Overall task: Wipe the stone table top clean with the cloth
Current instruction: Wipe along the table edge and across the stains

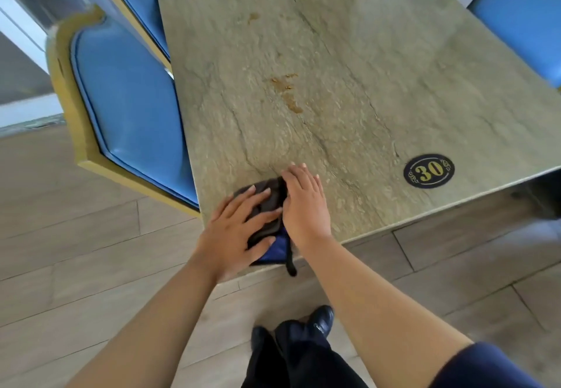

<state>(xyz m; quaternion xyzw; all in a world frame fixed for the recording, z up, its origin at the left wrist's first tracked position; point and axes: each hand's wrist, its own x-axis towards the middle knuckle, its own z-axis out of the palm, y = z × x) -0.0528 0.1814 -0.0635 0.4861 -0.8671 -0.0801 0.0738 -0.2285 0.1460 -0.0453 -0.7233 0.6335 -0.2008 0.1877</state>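
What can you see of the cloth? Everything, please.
The cloth is a folded, bunched wad of soft fabric, dark grey-brown on top with a bright blue layer at its near end and a black cord hanging over the table edge. It lies at the table's near corner. The left hand rests flat on it; the right hand touches its right side.

One grey-green stone bench [379,63], one dark folded cloth [268,205], two hands [230,236], four blue padded chairs [127,96], one black oval number badge [428,171] at four o'clock.

cloth [268,205] on table top [349,63] near corner, stains [287,90] beyond, chair [127,99] left
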